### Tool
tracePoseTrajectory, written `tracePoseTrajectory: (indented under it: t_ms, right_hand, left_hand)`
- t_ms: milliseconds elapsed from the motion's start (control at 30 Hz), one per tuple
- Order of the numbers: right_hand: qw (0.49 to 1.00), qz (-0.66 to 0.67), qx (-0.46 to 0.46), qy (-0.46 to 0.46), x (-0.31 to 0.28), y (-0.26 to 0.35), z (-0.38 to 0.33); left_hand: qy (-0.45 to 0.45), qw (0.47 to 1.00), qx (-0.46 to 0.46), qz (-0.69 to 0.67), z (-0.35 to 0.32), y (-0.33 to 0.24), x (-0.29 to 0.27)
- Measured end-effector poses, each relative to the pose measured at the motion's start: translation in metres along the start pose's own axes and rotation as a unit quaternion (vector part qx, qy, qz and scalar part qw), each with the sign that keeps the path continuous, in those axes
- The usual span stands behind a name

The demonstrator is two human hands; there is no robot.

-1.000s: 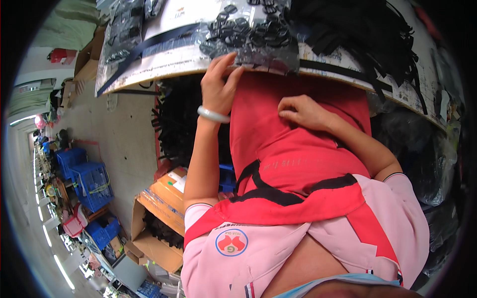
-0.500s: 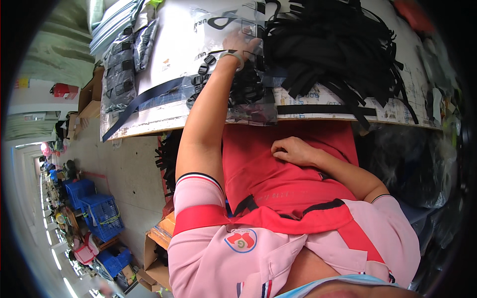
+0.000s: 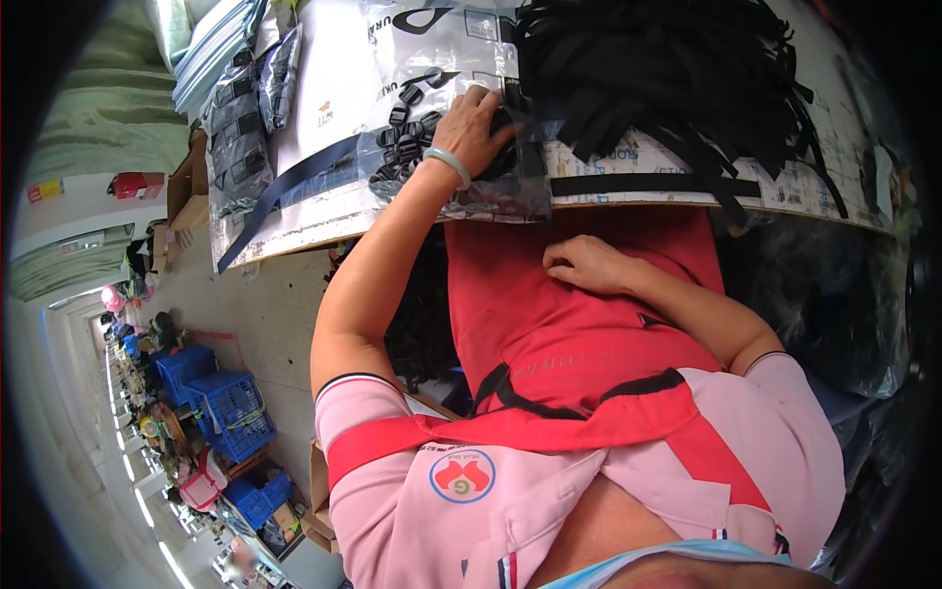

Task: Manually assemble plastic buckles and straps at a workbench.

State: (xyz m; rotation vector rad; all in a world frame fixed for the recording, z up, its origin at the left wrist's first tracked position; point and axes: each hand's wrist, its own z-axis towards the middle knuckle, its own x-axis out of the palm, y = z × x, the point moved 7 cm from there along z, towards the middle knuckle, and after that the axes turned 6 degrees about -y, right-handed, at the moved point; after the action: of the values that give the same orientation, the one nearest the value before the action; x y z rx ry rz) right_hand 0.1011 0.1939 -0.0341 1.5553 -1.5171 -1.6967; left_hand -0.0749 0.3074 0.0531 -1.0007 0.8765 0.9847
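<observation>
My left hand (image 3: 471,133), with a pale bangle on its wrist, lies on a clear plastic bag (image 3: 446,34) at the table's near side. Its thumb stands apart from the fingers, which rest over the bag and the black plastic buckles (image 3: 407,147) heaped in its near part. Nothing shows lifted in this hand. My right hand (image 3: 589,263) rests on the red apron (image 3: 510,294) in front of the table edge, fingers curled in, with nothing visible in them. Right of the bag lies a big pile of black webbing straps (image 3: 657,79).
A dark strap (image 3: 289,201) hangs over the table's near left edge, by bagged black parts (image 3: 235,147). Another black strap (image 3: 653,184) runs along the front edge. Blue crates (image 3: 231,412) stand on the floor at left. Dark plastic sacks (image 3: 814,304) sit at right.
My left hand has drawn back toward me, from the bag's printed upper part to the buckles. My right hand stays on the apron. The view has shifted slightly.
</observation>
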Motion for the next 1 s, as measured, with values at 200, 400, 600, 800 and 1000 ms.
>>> tracePoseTrajectory:
  t_ms: [200, 400, 600, 800, 1000]
  right_hand:
    - [1.000, -0.004, 0.008, -0.010, 0.003, 0.000, -0.003]
    - [1.000, 0.006, 0.017, -0.025, 0.001, -0.003, -0.010]
    - [1.000, -0.013, 0.025, -0.007, 0.007, -0.005, -0.003]
    - [1.000, 0.005, 0.023, 0.000, 0.005, 0.000, -0.004]
    - [0.987, 0.113, -0.011, -0.116, -0.027, 0.024, -0.008]
  left_hand:
    - [0.014, 0.996, -0.056, -0.072, 0.000, 0.016, 0.002]
    - [-0.003, 0.794, -0.369, -0.483, -0.016, 0.063, -0.005]
    - [0.013, 0.531, -0.373, -0.761, -0.024, 0.078, 0.010]
    - [-0.002, 0.401, -0.311, -0.861, -0.020, 0.078, 0.014]
    - [0.031, 0.255, -0.235, -0.937, -0.031, 0.020, -0.007]
